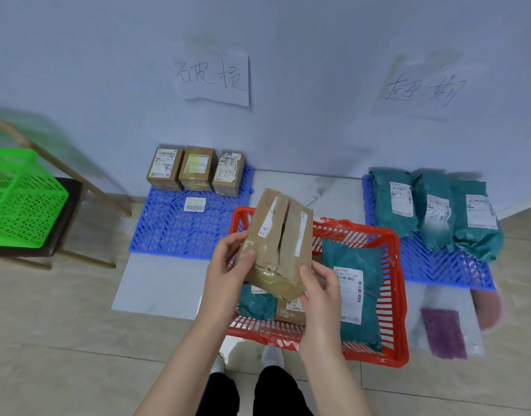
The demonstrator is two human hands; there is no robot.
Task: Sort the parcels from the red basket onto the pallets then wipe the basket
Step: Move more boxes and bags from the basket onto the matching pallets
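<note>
**Held parcel.** A brown cardboard box is raised above the red basket. It is tilted, and its top seam is split open along the middle.

- The left hand grasps the box at its lower left edge, thumb laid across the near face.
- The right hand grasps the lower right corner, fingers curled round it.
- The box sits between the two hands and extends up and away from them, over the basket's far left corner.

**Basket contents.**

- A large teal mailer lies along the right side, label up, just right of the right hand.
- A small teal mailer and a second brown box lie at the near left, beneath the held box (both partly hidden by it and by the hands).

**Pallets.**

- The left pallet is blue and lies on the floor against the wall. It carries three brown boxes in a row at its far edge, with one loose label in front of them.
- The right pallet is blue and carries three teal mailers side by side.
- A handwritten paper sign is fixed to the wall above the left pallet, and a second sign above the right pallet.

**Surroundings.** A purple cloth lies on the floor just right of the red basket. A green basket sits on a chair at far left.
</note>
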